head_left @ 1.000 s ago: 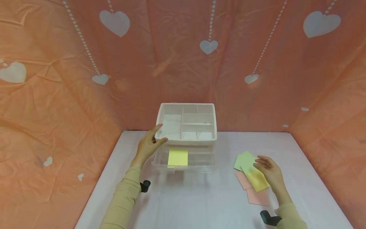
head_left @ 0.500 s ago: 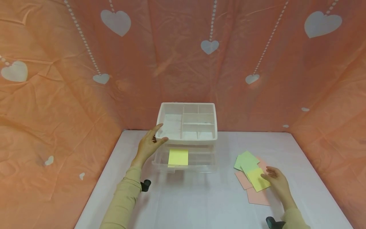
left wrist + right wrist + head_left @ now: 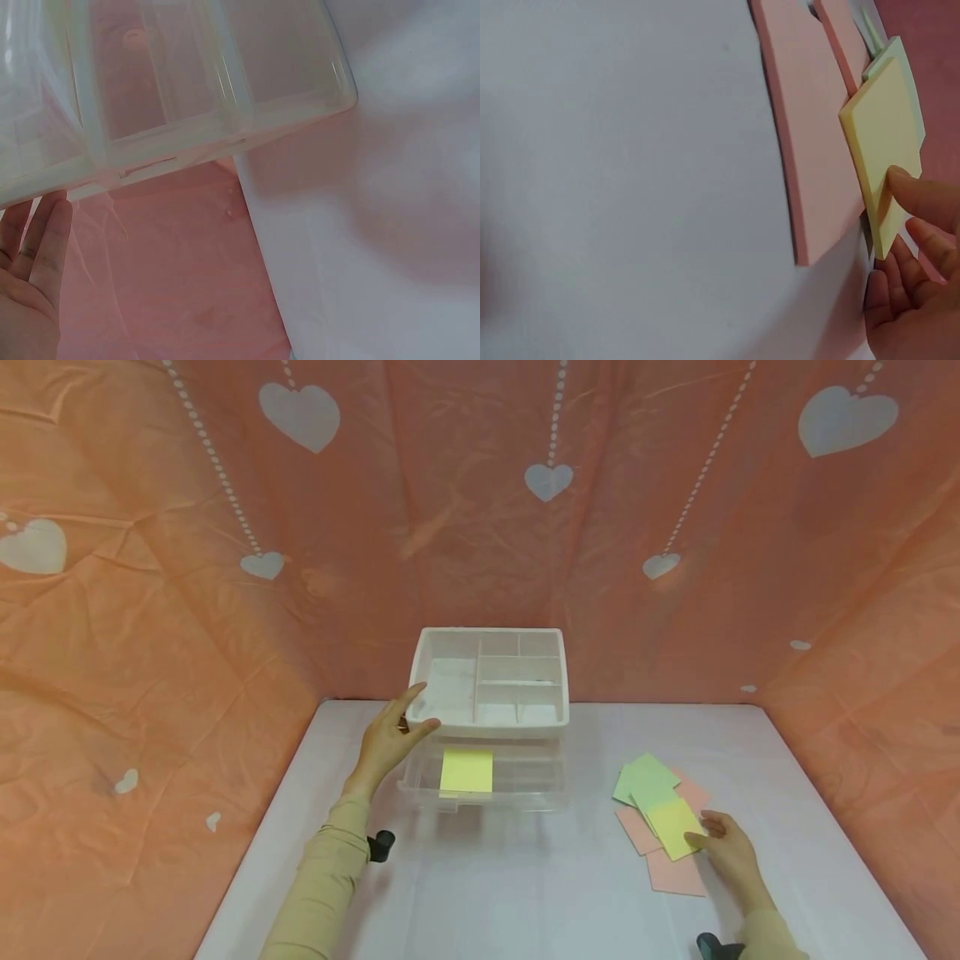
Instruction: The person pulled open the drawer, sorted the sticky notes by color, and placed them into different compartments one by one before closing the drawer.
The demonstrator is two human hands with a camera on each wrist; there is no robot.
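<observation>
My left hand (image 3: 386,743) touches the left front corner of a white plastic storage box (image 3: 510,732), thumb and fingers extended along its rim. The box has a divided top tray. Below that, a clear drawer (image 3: 528,774) juts forward with a yellow sticky note (image 3: 467,771) at its left half. In the left wrist view, fingertips of the left hand (image 3: 34,277) meet the edge of the clear plastic. On the right, my right hand (image 3: 731,853) pinches the near corner of a yellow sticky note pad (image 3: 881,127), thumb on top and fingers at its lower edge.
Green pads (image 3: 648,779) lie partly under the yellow one. Pink pads (image 3: 675,872) spread around them on the white table (image 3: 480,893). An orange cloth (image 3: 480,552) with hearts walls the table's back and sides.
My right hand has drawn back towards me and to the right, then closed on the yellow pad's corner, uncovering a pink pad behind. My left hand and the box have stayed put.
</observation>
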